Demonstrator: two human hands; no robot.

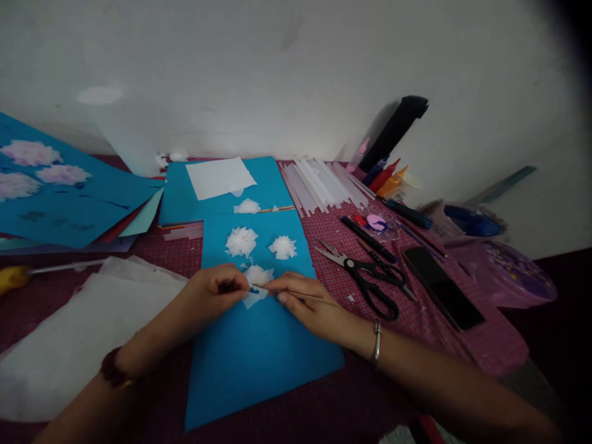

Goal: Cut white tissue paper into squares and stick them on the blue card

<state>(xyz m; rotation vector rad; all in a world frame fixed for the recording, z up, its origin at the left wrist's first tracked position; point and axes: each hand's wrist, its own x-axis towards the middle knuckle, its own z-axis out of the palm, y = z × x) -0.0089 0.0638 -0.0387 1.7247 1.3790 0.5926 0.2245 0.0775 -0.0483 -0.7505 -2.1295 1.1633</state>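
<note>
My left hand [226, 287] is pinched closed at a piece of white tissue paper [254, 301], its fingertips against the paper's left edge. From the other side, my right hand [305, 299] grips a thin wooden stick [319, 300], whose tip points left towards the same paper. Both hands are above a blue sheet [263, 364]. Just beyond the fingertips sits a crumpled white paper flower [257, 274]. Two more crumpled flowers, one at left [241, 241] and a smaller one at right [283, 247], rest farther up the sheet.
Right of the sheet lie black-handled scissors [365, 265], a black marker [369, 239] and a phone [441, 287]. White strips [324, 185] and paint bottles [388, 177] stand near the wall. Leftward are stacked white sheets [83, 333], a yellow-handled tool [13, 279] and a flower picture [69, 203].
</note>
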